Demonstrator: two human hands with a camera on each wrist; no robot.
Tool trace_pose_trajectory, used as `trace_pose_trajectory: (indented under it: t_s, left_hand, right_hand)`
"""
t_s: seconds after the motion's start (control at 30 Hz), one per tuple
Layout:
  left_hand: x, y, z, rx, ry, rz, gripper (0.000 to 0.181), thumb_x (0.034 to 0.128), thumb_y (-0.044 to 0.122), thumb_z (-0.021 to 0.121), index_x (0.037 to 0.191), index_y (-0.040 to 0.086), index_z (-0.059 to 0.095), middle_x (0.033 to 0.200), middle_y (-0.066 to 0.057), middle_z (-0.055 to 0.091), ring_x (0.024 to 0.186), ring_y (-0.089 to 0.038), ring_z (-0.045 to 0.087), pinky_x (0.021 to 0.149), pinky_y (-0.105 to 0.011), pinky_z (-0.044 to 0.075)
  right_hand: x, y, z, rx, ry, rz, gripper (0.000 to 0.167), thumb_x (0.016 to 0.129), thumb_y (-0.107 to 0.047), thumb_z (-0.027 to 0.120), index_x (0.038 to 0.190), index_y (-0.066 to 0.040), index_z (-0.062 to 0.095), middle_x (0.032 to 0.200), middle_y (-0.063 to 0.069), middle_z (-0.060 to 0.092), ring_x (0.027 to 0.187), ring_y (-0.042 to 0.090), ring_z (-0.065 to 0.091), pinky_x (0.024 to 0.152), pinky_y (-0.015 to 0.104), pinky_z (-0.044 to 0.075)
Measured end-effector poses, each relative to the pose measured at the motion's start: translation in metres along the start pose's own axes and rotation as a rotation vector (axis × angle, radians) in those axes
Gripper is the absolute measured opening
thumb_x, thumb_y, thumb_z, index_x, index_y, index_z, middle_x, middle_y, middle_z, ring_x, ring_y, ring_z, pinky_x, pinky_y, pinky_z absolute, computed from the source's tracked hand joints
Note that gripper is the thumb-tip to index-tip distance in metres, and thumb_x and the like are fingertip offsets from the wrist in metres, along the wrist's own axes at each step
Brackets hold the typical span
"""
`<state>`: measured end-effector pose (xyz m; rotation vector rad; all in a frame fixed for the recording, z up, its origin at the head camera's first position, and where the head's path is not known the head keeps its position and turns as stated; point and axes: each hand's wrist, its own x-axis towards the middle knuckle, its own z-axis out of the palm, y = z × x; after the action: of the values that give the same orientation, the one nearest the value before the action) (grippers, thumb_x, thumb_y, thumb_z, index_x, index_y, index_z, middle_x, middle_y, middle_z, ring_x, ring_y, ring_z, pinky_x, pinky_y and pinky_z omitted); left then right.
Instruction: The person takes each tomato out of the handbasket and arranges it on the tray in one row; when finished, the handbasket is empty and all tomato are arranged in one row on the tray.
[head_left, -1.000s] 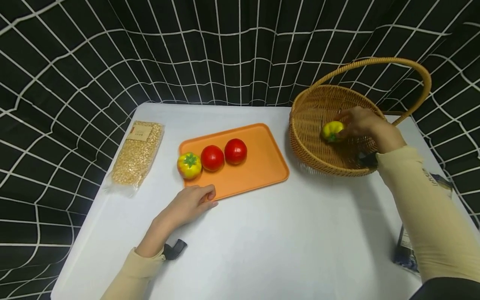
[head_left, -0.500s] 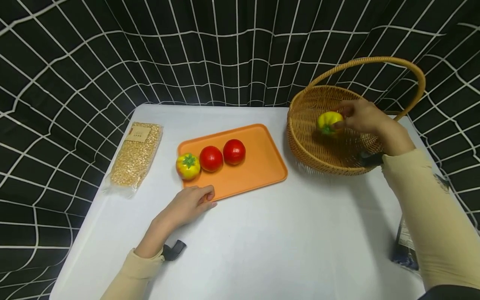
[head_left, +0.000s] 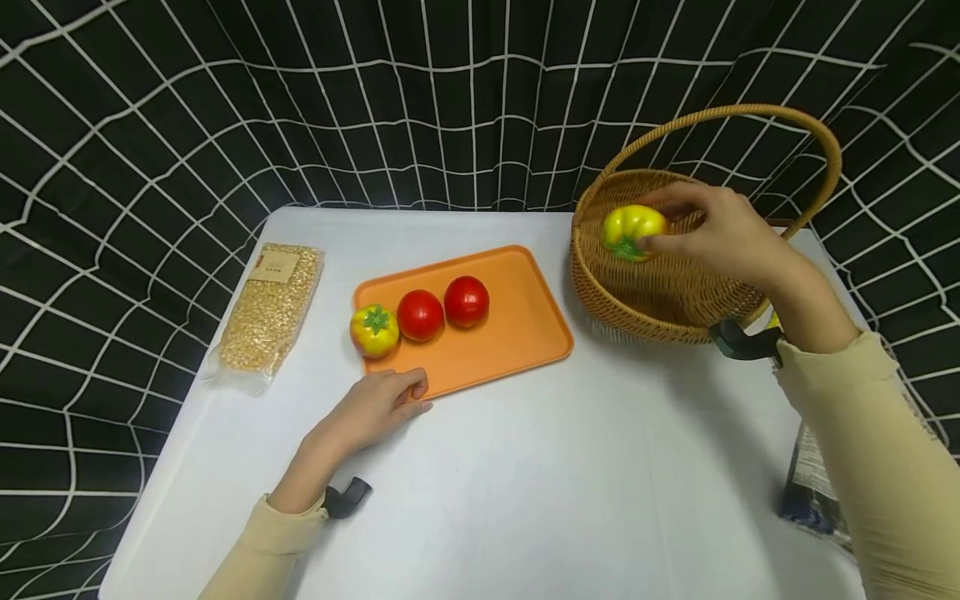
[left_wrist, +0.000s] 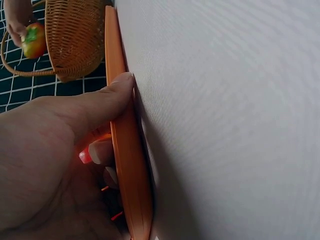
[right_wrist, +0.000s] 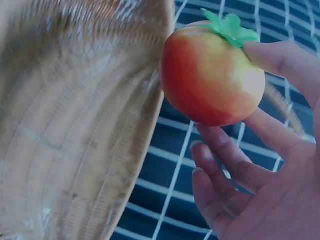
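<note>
My right hand pinches a yellow-and-red bell pepper with a green top, between thumb and fingers, above the opening of the wicker basket. In the right wrist view the pepper appears beside the basket's rim, thumb by its green top. At the near left edge of the orange tray, my left hand grips the rim, its thumb outside and fingers inside, as the left wrist view shows. Two red tomatoes and another yellow-and-red bell pepper sit in a row at the tray's left side.
A clear bag of yellow kernels lies left of the tray on the white table. The basket's tall handle arches over its opening. A dark package is partly hidden under the right forearm. A black gridded curtain surrounds the table.
The right hand has lifted the bell pepper up from inside the basket and shifted it left toward the rim. My left hand stays on the tray's edge.
</note>
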<state>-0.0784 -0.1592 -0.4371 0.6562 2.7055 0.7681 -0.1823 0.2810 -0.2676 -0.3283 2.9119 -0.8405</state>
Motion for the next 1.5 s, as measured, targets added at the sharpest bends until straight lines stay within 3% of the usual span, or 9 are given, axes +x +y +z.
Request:
trace_pose_trajectory:
  t_s: [0.27,0.63,0.73,0.9,0.97,1.2,1.5]
  left_hand:
    - [0.000,-0.002,0.000,-0.016,-0.002,0.003,0.022,0.0987,0.027,0.077,0.092,0.021,0.056,0.068,0.008,0.040,0.065,-0.009,0.039,0.064,-0.026,0.029]
    - [0.001,-0.002,0.002,-0.019,0.003,0.014,0.023,0.0986,0.027,0.077,0.091,0.022,0.056,0.067,0.009,0.039,0.064,-0.009,0.038,0.064,-0.026,0.029]
    - [0.002,-0.002,0.003,-0.013,0.000,0.014,0.023,0.0988,0.028,0.076,0.091,0.022,0.056,0.068,0.009,0.039,0.064,-0.009,0.039,0.064,-0.026,0.029]
    - [0.001,-0.003,0.003,-0.008,0.004,0.019,0.023,0.0986,0.028,0.077,0.091,0.022,0.055,0.068,0.008,0.039,0.065,-0.009,0.039,0.064,-0.026,0.029]
    - [0.001,-0.003,0.003,-0.009,0.005,0.021,0.023,0.0985,0.027,0.077,0.091,0.022,0.055,0.068,0.008,0.039,0.065,-0.009,0.039,0.064,-0.026,0.029]
    - [0.001,-0.001,0.001,-0.019,0.003,0.010,0.023,0.0983,0.027,0.077,0.091,0.021,0.056,0.067,0.009,0.038,0.064,-0.009,0.038,0.064,-0.026,0.029]
    - [0.000,-0.002,0.002,-0.020,0.011,0.015,0.023,0.0985,0.027,0.077,0.091,0.022,0.056,0.067,0.009,0.039,0.064,-0.009,0.039,0.064,-0.026,0.029]
  right_hand:
    - [-0.015,-0.034,0.021,0.121,0.047,-0.053,0.051,0.096,-0.029,0.079,0.143,-0.016,0.064,0.129,0.015,0.066,0.109,0.024,0.055,0.081,0.020,0.045]
    - [-0.012,-0.056,0.068,0.328,0.071,-0.038,0.049,0.098,-0.021,0.076,0.144,-0.013,0.061,0.135,0.016,0.067,0.119,0.032,0.065,0.085,0.013,0.050]
    - [-0.010,-0.061,0.079,0.353,0.072,-0.027,0.048,0.099,-0.021,0.075,0.144,-0.013,0.061,0.135,0.016,0.067,0.121,0.032,0.066,0.089,0.019,0.053]
    - [-0.005,-0.069,0.101,0.407,0.071,-0.016,0.051,0.101,-0.021,0.073,0.149,-0.010,0.057,0.136,0.020,0.066,0.123,0.036,0.068,0.102,0.046,0.056]
    - [-0.002,-0.071,0.114,0.426,0.074,-0.006,0.053,0.102,-0.020,0.072,0.150,-0.008,0.054,0.137,0.023,0.065,0.123,0.039,0.068,0.105,0.051,0.055]
    - [0.008,-0.063,0.154,0.423,0.090,0.014,0.052,0.105,-0.016,0.067,0.150,-0.001,0.049,0.140,0.025,0.060,0.129,0.040,0.061,0.109,0.052,0.053]
    - [0.014,-0.048,0.177,0.335,0.087,0.063,0.055,0.105,-0.017,0.067,0.153,0.001,0.046,0.142,0.029,0.058,0.125,0.043,0.062,0.106,0.054,0.053]
